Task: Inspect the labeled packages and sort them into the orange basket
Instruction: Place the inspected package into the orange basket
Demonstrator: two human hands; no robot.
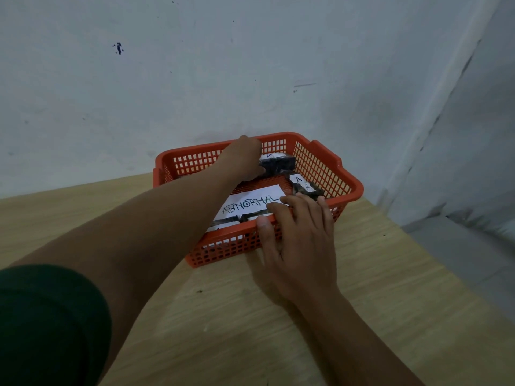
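Observation:
An orange basket (320, 160) stands on the wooden table near the wall. Inside lies a white sheet reading ABNORMAL (250, 203). My left hand (246, 158) reaches deep into the basket and touches a dark package with a white A label (278, 162) at the far side; its fingers are hidden behind the hand. Two more dark packages labelled A (305, 186) lie at the right inside. Another dark package (223, 222) shows under the sheet at the near wall. My right hand (295, 238) rests on the basket's near rim, fingers curled over the edge.
The wooden table (362, 302) ends on the right at a drop to the grey floor (459, 260). A stained white wall (195, 79) rises right behind the basket. My dark green sleeve (47, 324) fills the lower left.

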